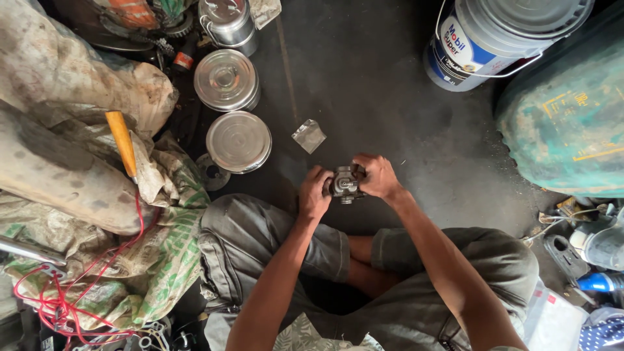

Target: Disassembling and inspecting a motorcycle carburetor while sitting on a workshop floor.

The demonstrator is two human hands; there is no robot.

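Observation:
Both hands grip a small dark metal machine part [345,183] above the dark floor, just in front of my knees. My left hand [315,192] clasps its left side with the fingers curled round it. My right hand [376,175] wraps over its top and right side. Much of the part is hidden by the fingers. I sit with my knees bent, in grey shorts.
Three round steel tins [238,141] stand at upper left beside a small clear plastic bag [309,136]. Dirty sacks [71,156], a wooden-handled tool [121,140] and red wire [58,305] fill the left. A white-and-blue bucket [494,32] and a green drum [565,117] stand at upper right.

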